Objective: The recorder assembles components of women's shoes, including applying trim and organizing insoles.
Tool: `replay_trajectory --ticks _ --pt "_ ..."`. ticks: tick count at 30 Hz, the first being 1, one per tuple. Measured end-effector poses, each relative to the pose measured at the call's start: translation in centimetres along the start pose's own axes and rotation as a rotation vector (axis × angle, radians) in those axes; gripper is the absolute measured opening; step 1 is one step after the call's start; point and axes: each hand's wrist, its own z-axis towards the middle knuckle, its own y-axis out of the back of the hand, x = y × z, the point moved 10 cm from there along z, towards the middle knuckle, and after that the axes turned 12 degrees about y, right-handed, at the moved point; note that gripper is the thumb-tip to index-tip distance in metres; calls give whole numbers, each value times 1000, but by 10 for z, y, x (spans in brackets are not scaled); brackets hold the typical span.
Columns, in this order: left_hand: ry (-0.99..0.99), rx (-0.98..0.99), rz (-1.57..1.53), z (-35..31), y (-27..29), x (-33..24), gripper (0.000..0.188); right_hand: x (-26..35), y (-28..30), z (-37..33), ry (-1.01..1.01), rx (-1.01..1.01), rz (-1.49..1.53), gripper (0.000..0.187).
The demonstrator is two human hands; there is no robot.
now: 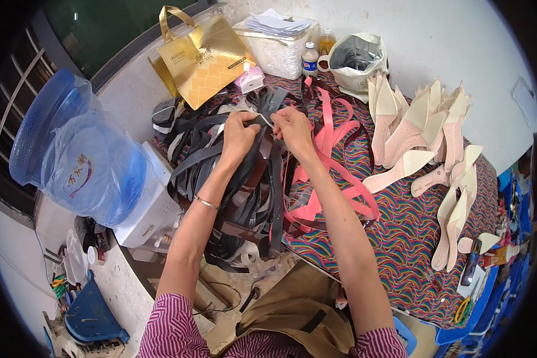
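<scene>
Above a heap of black and dark brown straps (pixel 200 161), both of my hands come close together with fingers pinched. A short, thin white strip (pixel 266 121) runs between them; my left hand (pixel 241 135) grips one end and my right hand (pixel 292 129) the other. What the strip is made of is too small to tell. Behind the fingers, dark strap ends (pixel 274 98) stick up. Coral-pink straps (pixel 326 134) lie in loops just right of my right hand. The heap hangs over the near edge of the table.
Pale shoe insoles (pixel 420 128) are piled on the patterned tablecloth (pixel 394 238) at right. Along the back stand a gold bag (pixel 203 59), a white box (pixel 277 51), a small bottle (pixel 309 59) and a lined bucket (pixel 358 62). A blue water jug (pixel 89 161) stands left.
</scene>
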Motion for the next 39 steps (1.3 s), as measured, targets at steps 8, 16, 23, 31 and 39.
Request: replay_trajectory --ticks 8,16,23,31,39 --pt "-3 61 141 1 9 -7 25 -7 -4 9 -34 58 194 16" --pt "-85 97 132 -11 1 -20 37 0 16 57 129 25 -319 29" --pt "-297 -82 277 -25 13 -33 47 -22 48 54 -19 53 5 27" --pt "-343 -146 330 -31 8 -37 50 -15 90 -26 -61 372 -898 22" --pt "-566 -380 396 -75 19 -87 51 -27 169 -31 -88 -96 -101 17"
